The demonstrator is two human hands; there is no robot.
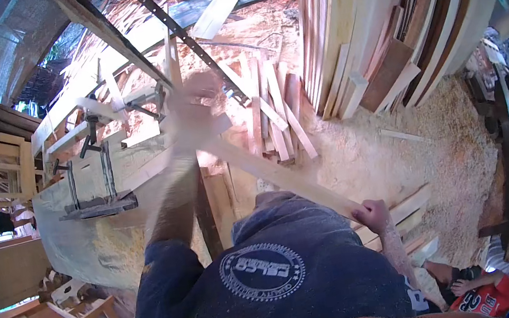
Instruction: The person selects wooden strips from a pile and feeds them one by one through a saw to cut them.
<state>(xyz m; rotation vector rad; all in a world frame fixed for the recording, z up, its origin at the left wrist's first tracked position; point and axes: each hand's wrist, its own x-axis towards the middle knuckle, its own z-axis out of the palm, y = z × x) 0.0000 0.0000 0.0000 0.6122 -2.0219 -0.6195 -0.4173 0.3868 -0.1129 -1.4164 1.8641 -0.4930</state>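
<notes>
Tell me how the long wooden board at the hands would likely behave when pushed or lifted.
The board likely stays stiff: it looks straight from the blurred left hand to the right hand. It is probably light for its length, being slim. Its flat-looking face suggests it would slide rather than roll.

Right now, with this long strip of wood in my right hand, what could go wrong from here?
The strip crosses in front of your body, so a turn might knock it into the loose sticks. Your left hand is blurred near the other end, so its grip can't be judged; if loose, the strip could slip from it. Sawdust covers much of the floor and may make footing slick.
</notes>
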